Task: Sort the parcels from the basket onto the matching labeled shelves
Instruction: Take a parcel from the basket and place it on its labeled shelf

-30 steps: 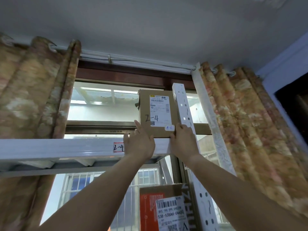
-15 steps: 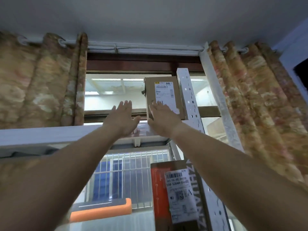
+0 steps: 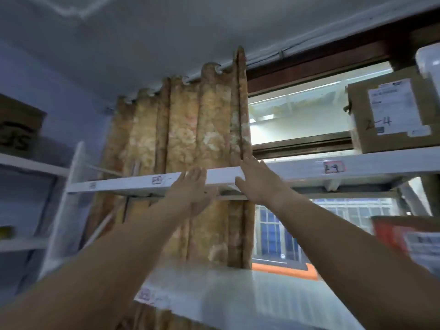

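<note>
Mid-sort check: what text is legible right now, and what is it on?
"2-4": handwritten on the brown cardboard box.
White printed shipping label on that box: too small to read.
Red-bordered paper tag on the white shelf edge below it: blurred.
Paper tag further left: blurred.
Orange parcel's white label: blurred.

Both bare arms reach up and forward, and the left forearm (image 3: 107,253) and right forearm (image 3: 345,234) converge toward the hands. The left hand (image 3: 191,190) is flat and relaxed, with its fingers (image 3: 196,173) straight, close together and pointing up. It holds nothing. Just to its right and slightly higher, the right hand (image 3: 259,183) is also flat and holds nothing, its back toward the camera. Its fingers point up and a little left, and its thumb (image 3: 239,183) sticks out toward the left hand. The hands are near each other but apart. Both wrists are straight.
</note>
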`<action>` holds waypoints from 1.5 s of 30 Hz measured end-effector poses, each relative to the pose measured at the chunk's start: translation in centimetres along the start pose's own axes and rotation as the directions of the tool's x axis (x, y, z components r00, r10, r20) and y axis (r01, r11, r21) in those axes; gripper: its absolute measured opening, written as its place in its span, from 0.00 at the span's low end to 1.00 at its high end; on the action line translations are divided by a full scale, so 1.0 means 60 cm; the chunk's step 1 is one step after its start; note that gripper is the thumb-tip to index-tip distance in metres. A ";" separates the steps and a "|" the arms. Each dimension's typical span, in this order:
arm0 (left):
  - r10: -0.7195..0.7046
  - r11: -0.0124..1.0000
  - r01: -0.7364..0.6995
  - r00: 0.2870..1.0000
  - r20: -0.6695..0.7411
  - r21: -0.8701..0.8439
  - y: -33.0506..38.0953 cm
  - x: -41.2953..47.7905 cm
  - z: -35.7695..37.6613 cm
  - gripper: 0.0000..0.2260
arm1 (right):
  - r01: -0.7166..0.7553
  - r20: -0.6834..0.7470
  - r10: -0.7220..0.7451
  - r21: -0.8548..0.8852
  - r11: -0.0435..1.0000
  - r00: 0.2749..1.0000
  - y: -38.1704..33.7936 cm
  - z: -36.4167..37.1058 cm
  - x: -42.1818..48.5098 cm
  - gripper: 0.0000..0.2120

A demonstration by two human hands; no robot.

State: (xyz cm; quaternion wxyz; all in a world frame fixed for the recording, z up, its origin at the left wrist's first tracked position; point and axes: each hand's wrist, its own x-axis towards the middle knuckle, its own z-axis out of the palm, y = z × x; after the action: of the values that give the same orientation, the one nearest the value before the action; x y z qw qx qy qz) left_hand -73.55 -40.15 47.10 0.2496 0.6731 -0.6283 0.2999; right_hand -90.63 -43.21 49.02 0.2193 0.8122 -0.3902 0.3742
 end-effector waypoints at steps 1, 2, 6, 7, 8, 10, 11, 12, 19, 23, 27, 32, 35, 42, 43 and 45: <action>-0.052 0.998 0.051 0.998 0.032 0.042 -0.051 -0.022 0.003 0.28 | 0.018 0.026 -0.019 0.035 0.999 0.999 -0.039 0.029 0.007 0.25; -0.100 0.993 0.096 0.994 0.051 0.068 -0.096 -0.043 0.006 0.28 | 0.040 0.045 -0.043 0.063 0.997 0.998 -0.075 0.053 0.012 0.25; -0.281 0.956 0.264 0.948 0.147 0.125 -0.283 -0.202 0.048 0.31 | 0.047 0.152 -0.109 0.368 0.929 0.982 -0.256 0.177 -0.015 0.21; -0.311 0.946 0.284 0.932 0.186 0.154 -0.322 -0.243 0.064 0.30 | 0.027 0.215 -0.126 0.411 0.911 0.968 -0.295 0.211 -0.032 0.18; -0.337 0.935 0.296 0.912 0.233 0.195 -0.362 -0.289 0.079 0.30 | 0.009 0.302 -0.159 0.444 0.896 0.940 -0.341 0.254 -0.053 0.16; -0.371 0.916 0.291 0.876 0.309 0.275 -0.435 -0.368 0.098 0.30 | -0.030 0.425 -0.221 0.510 0.860 0.878 -0.433 0.337 -0.093 0.21; -0.382 0.908 0.285 0.863 0.330 0.306 -0.472 -0.401 0.104 0.30 | -0.049 0.454 -0.239 0.536 0.843 0.858 -0.478 0.372 -0.110 0.21; -0.397 0.899 0.286 0.853 0.340 0.333 -0.503 -0.426 0.107 0.30 | -0.059 0.461 -0.253 0.560 0.826 0.850 -0.514 0.398 -0.120 0.18; -0.581 0.800 0.386 0.691 0.430 0.459 -0.745 -0.613 0.095 0.30 | -0.054 0.544 -0.362 0.604 0.795 0.757 -0.787 0.522 -0.142 0.22; -0.622 0.778 0.422 0.619 0.479 0.464 -0.844 -0.705 0.154 0.30 | -0.002 0.553 -0.462 0.642 0.766 0.693 -0.913 0.598 -0.172 0.17; -0.610 0.791 0.458 0.534 0.586 0.406 -0.934 -0.800 0.268 0.30 | 0.033 0.668 -0.519 0.596 0.802 0.533 -1.002 0.742 -0.228 0.26; -0.631 0.744 0.547 0.386 0.673 0.384 -1.058 -0.953 0.429 0.29 | 0.031 0.772 -0.523 0.550 0.834 0.362 -1.075 0.956 -0.271 0.21; -0.642 0.713 0.563 0.284 0.712 0.418 -1.155 -1.018 0.535 0.29 | 0.024 0.814 -0.518 0.531 0.847 0.263 -1.131 1.114 -0.294 0.20; -0.666 0.544 0.719 0.057 0.744 0.432 -1.367 -1.055 0.728 0.28 | -0.191 0.908 -0.418 0.416 0.889 0.034 -1.222 1.396 -0.306 0.21; -0.681 0.486 0.771 0.038 0.731 0.412 -1.394 -1.067 0.760 0.28 | -0.220 0.920 -0.392 0.389 0.895 0.030 -1.236 1.438 -0.315 0.21; -0.680 0.418 0.831 0.017 0.733 0.368 -1.426 -1.112 0.824 0.26 | -0.218 0.932 -0.362 0.353 0.910 0.001 -1.266 1.515 -0.362 0.20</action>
State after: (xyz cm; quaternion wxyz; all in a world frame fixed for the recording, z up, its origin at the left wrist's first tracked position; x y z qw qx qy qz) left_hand 14.05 -21.60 -31.62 0.1065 0.9275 -0.2248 -0.2791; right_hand 0.65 -46.41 -29.45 -0.2736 0.8794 -0.2986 -0.2503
